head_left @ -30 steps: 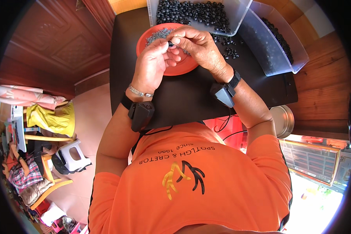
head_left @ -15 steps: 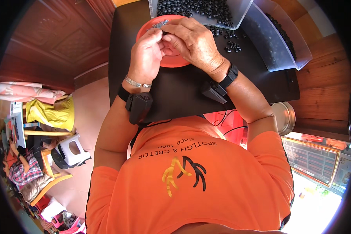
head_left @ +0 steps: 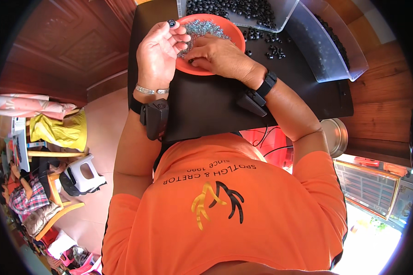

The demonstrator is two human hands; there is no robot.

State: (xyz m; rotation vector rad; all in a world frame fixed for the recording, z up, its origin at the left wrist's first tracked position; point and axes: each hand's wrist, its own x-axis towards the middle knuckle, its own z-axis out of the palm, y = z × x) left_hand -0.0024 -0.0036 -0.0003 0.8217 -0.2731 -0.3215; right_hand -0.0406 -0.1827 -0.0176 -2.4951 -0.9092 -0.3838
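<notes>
My left hand [head_left: 158, 52] is raised at the left edge of a red round dish [head_left: 236, 36]. Thumb and forefinger pinch a small round black piece [head_left: 171, 23], while its other fingers curl loosely. Over the dish, my right hand [head_left: 222, 57] reaches in with bent fingers, their tips among many small silvery pieces [head_left: 204, 28]. Another small black piece [head_left: 191, 61] shows by its thumb and fingers, partly covered. The exact kind of these small parts is too small to tell.
At the back of the dark table [head_left: 206, 105] stands a clear bin of black pieces [head_left: 243, 11]. Loose black pieces [head_left: 275, 52] lie right of the dish. A second clear bin [head_left: 326, 46] is at the right. A white stool [head_left: 85, 174] stands on the floor at left.
My hands, together over the dish before, have parted. The left moved left with a black piece; the right lowered into the silvery pieces, which now show more.
</notes>
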